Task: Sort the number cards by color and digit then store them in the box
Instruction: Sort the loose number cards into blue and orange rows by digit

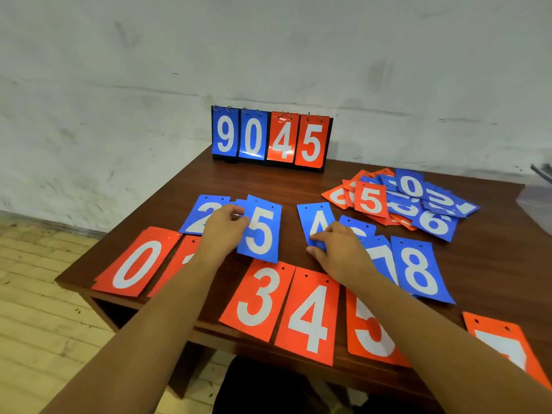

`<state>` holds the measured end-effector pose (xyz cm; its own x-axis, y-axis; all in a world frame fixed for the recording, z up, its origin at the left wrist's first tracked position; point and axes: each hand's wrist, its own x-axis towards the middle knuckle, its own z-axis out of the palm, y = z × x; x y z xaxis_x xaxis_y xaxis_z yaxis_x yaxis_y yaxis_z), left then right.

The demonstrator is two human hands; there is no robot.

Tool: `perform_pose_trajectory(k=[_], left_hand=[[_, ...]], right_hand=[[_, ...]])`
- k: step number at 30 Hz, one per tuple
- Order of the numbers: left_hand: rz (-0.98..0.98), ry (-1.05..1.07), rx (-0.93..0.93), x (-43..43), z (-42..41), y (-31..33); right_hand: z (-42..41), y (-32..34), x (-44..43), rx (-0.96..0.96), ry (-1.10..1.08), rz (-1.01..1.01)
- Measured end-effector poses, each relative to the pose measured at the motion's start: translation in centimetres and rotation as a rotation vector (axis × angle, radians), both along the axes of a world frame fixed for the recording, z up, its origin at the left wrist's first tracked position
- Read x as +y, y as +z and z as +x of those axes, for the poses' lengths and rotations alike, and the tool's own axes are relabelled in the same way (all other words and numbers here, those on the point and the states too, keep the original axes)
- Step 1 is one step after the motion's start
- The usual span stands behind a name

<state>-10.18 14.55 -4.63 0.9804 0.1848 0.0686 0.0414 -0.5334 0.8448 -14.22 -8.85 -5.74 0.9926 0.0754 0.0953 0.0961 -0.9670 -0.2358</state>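
Note:
Red cards 0 (136,264), 3 (257,300), 4 (309,318) and 5 (369,327) lie in a row along the table's near edge. Behind them lie blue cards 2 (203,215), 4 (316,222), 7 (385,258) and 8 (419,271). My left hand (222,227) pinches the left edge of a blue 5 card (261,231), which is lifted slightly. The fingers of my right hand (336,246) lie on the lower part of the blue 4. An unsorted heap of cards (403,198) sits at the back right.
A flip scoreboard (270,138) reading 9 0 4 5 stands at the table's far edge against the wall. Another red card (504,345) lies at the near right. The wooden table (493,252) ends at left above a tiled floor.

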Motion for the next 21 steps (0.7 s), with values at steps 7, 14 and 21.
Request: perform_pose_trajectory(k=[7,14,21], left_hand=[[0.267,-0.14,0.047,-4.1,2.2,0.2],[0.58,-0.319,-0.164,-6.7,1.0,-0.7],[0.63,-0.388,-0.006,-7.0,0.5,-1.6]], right_hand=[[-0.6,0.0,-0.9,0.017,0.009,0.09],[-1.1,-0.2,-2.5,-0.18,-0.044,0.155],[-1.2,-0.6,-4.1,-0.01,-0.039,0.004]])
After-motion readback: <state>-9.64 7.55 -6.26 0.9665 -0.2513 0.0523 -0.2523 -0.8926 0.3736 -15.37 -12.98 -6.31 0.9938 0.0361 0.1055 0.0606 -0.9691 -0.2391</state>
